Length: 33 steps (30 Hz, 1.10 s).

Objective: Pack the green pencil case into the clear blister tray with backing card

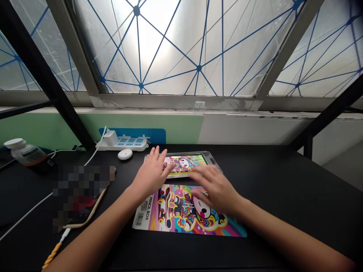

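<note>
Where the black tabletop (283,204) meets the reach of both arms, a clear plastic pack (211,156) with a brightly printed box (184,163) in it lies flat, and a colourful card (181,223) marked PENCIL BOX lies just in front of it. Palm down, the left hand (150,175) covers the pack's left end with fingers spread and thumb apart. Over the pack's near right edge and the card's far edge, the right hand (217,189) is blurred, its fingers loosely spread; I cannot tell whether either hand touches anything. The left forearm crosses between the card and a mostly pixelated device (98,207) with a beige edge, and the right hand hides part of the card. A white cable (64,235) with an orange spiral sleeve (52,255) runs up to the device. Beyond the left hand are a white round object (125,154) and a power strip (132,142) holding a white plug (110,138). Farther left stands a white-capped bottle (27,153); slanting black posts (326,121) flank the tabletop, and a blue-lined window (170,49) rises behind.
</note>
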Each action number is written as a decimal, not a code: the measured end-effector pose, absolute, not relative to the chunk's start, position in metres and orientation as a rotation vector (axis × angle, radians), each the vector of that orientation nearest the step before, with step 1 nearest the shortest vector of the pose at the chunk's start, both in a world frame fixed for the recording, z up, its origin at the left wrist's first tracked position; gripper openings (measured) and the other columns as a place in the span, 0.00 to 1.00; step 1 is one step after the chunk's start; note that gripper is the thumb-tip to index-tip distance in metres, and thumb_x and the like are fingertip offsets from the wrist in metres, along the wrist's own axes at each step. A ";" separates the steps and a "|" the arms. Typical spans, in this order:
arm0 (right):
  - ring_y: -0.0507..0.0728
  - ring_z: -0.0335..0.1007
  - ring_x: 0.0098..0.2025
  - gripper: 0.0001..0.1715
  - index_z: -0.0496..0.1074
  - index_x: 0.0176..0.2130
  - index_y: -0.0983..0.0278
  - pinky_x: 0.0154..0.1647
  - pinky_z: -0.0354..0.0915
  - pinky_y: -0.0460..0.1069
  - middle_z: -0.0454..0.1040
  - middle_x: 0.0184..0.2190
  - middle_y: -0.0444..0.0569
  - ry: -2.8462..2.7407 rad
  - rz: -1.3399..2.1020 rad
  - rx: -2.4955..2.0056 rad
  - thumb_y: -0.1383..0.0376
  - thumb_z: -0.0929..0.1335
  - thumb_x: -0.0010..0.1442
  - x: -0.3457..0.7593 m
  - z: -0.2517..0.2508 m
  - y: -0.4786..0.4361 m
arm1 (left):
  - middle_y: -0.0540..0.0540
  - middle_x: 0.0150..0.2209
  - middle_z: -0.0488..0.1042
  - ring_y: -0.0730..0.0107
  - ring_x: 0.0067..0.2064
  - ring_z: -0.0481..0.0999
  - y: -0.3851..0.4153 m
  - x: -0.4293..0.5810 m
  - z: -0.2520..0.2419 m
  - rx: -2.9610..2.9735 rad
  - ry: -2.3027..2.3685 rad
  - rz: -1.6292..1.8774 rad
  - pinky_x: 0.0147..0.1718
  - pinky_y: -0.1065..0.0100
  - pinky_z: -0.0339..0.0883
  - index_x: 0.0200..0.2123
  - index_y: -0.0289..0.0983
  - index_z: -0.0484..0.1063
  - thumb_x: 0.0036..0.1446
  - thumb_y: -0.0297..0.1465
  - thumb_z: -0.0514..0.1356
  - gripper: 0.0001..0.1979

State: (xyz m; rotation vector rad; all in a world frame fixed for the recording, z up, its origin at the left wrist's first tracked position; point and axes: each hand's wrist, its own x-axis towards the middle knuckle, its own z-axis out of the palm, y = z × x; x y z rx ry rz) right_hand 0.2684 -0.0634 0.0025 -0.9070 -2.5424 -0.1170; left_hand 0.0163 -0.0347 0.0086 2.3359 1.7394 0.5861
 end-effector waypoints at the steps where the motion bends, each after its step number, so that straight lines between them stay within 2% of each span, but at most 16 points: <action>1: 0.64 0.68 0.55 0.21 0.71 0.53 0.63 0.57 0.62 0.61 0.74 0.52 0.58 -2.591 -0.005 -0.844 0.54 0.63 0.68 0.261 0.003 -0.073 | 0.35 0.72 0.43 0.50 0.73 0.38 -0.034 0.021 0.012 2.326 1.695 0.577 0.66 0.49 0.44 0.70 0.33 0.51 0.67 0.54 0.42 0.39; 3: 0.63 0.67 0.54 0.23 0.70 0.54 0.62 0.55 0.64 0.59 0.74 0.51 0.56 -2.658 0.207 -0.817 0.51 0.64 0.67 0.249 0.002 -0.087 | 0.36 0.73 0.43 0.48 0.73 0.36 -0.031 0.032 0.015 2.319 1.642 0.535 0.66 0.46 0.42 0.71 0.35 0.48 0.67 0.53 0.43 0.38; 5: 0.65 0.64 0.57 0.29 0.68 0.57 0.62 0.57 0.62 0.59 0.71 0.55 0.57 -2.663 0.342 -0.894 0.48 0.65 0.65 0.243 0.000 -0.094 | 0.36 0.72 0.43 0.44 0.73 0.36 -0.026 0.039 0.014 2.304 1.644 0.466 0.65 0.42 0.41 0.71 0.37 0.47 0.68 0.52 0.43 0.37; 8: 0.67 0.63 0.56 0.35 0.65 0.58 0.63 0.56 0.62 0.61 0.68 0.56 0.59 -2.613 0.397 -1.056 0.44 0.68 0.61 0.245 -0.002 -0.092 | 0.34 0.72 0.44 0.41 0.72 0.37 -0.016 0.037 0.007 2.330 1.688 0.411 0.65 0.39 0.38 0.70 0.36 0.52 0.67 0.52 0.44 0.37; 11: 0.66 0.65 0.50 0.26 0.68 0.51 0.62 0.49 0.64 0.60 0.70 0.49 0.57 -2.519 0.333 -1.240 0.47 0.66 0.64 0.252 -0.005 -0.085 | 0.36 0.72 0.45 0.41 0.72 0.38 -0.010 0.025 0.001 2.387 1.715 0.396 0.65 0.38 0.36 0.69 0.38 0.56 0.66 0.52 0.45 0.35; 15: 0.62 0.65 0.43 0.14 0.67 0.40 0.62 0.44 0.63 0.58 0.70 0.40 0.53 -2.483 0.217 -1.333 0.53 0.65 0.67 0.255 -0.009 -0.081 | 0.40 0.72 0.45 0.43 0.72 0.39 -0.008 0.010 -0.001 2.407 1.707 0.344 0.64 0.38 0.37 0.69 0.45 0.56 0.66 0.54 0.44 0.34; 19: 0.59 0.65 0.38 0.13 0.64 0.35 0.61 0.40 0.62 0.54 0.71 0.35 0.49 -2.447 0.271 -1.292 0.55 0.67 0.65 0.254 -0.008 -0.086 | 0.42 0.72 0.45 0.43 0.72 0.39 -0.005 0.003 0.002 2.423 1.671 0.311 0.65 0.38 0.38 0.68 0.49 0.57 0.65 0.56 0.44 0.33; 23: 0.57 0.66 0.31 0.17 0.64 0.36 0.60 0.32 0.60 0.50 0.71 0.29 0.46 -2.308 0.357 -1.379 0.50 0.68 0.63 0.272 0.008 -0.077 | 0.45 0.72 0.49 0.45 0.72 0.40 -0.002 -0.001 0.010 2.323 1.637 0.277 0.64 0.37 0.39 0.66 0.51 0.61 0.67 0.55 0.39 0.32; 25: 0.55 0.65 0.28 0.20 0.64 0.36 0.59 0.29 0.59 0.49 0.70 0.26 0.43 -2.244 0.431 -1.463 0.46 0.67 0.62 0.295 0.019 -0.063 | 0.45 0.70 0.54 0.44 0.72 0.41 -0.003 0.000 0.015 2.276 1.635 0.313 0.63 0.34 0.39 0.61 0.51 0.69 0.67 0.55 0.36 0.33; 27: 0.54 0.64 0.25 0.22 0.67 0.34 0.59 0.26 0.57 0.48 0.70 0.24 0.42 -2.222 0.594 -1.540 0.43 0.66 0.61 0.325 0.026 -0.043 | 0.44 0.68 0.59 0.43 0.72 0.42 -0.007 0.003 0.019 2.302 1.642 0.387 0.63 0.32 0.39 0.49 0.48 0.79 0.67 0.55 0.37 0.34; 29: 0.54 0.66 0.26 0.25 0.69 0.32 0.59 0.26 0.58 0.48 0.73 0.25 0.43 -2.191 0.729 -1.641 0.41 0.65 0.60 0.354 0.028 -0.022 | 0.44 0.67 0.63 0.43 0.72 0.45 -0.013 0.008 0.019 2.380 1.665 0.488 0.63 0.33 0.38 0.37 0.44 0.82 0.68 0.53 0.40 0.33; 30: 0.55 0.67 0.26 0.25 0.71 0.32 0.59 0.26 0.59 0.49 0.74 0.26 0.44 -2.205 0.796 -1.702 0.40 0.65 0.59 0.366 0.027 -0.014 | 0.43 0.66 0.63 0.44 0.72 0.46 -0.016 0.012 0.018 2.420 1.673 0.537 0.64 0.34 0.39 0.35 0.42 0.81 0.68 0.52 0.42 0.32; 31: 0.56 0.69 0.27 0.26 0.72 0.33 0.59 0.27 0.60 0.49 0.75 0.27 0.44 -2.217 0.816 -1.737 0.40 0.65 0.59 0.375 0.025 -0.007 | 0.42 0.67 0.62 0.45 0.71 0.47 -0.018 0.016 0.016 2.452 1.672 0.574 0.64 0.35 0.40 0.38 0.42 0.80 0.68 0.52 0.44 0.30; 33: 0.59 0.73 0.34 0.25 0.74 0.36 0.59 0.33 0.65 0.51 0.78 0.34 0.47 -2.234 0.759 -1.736 0.41 0.66 0.58 0.381 0.019 0.001 | 0.40 0.68 0.59 0.47 0.71 0.48 -0.023 0.023 0.011 2.495 1.642 0.585 0.64 0.36 0.43 0.49 0.41 0.76 0.67 0.52 0.46 0.27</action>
